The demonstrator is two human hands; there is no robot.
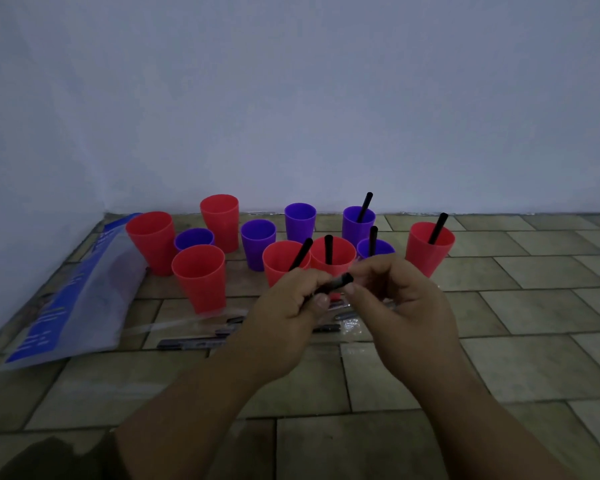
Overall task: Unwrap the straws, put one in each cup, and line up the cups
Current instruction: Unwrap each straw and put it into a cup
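Observation:
Several red and purple cups stand on the tiled floor near the wall. Black straws stand in the far right red cup [429, 247], the back purple cup [358, 221], a small purple cup [374, 248] and two middle red cups [333, 254]. The left cups, such as a near red one [199, 277], hold none. My left hand [288, 315] grips a black straw [336, 285] still partly in clear wrapping. My right hand [399, 299] pinches the straw's upper end. Both hands hover just in front of the middle cups.
A blue and white plastic bag [73, 292] lies at the left by the wall. Several wrapped straws [194, 342] and clear wrappers [174, 323] lie on the floor under my hands. Bare tiles stretch to the right and front.

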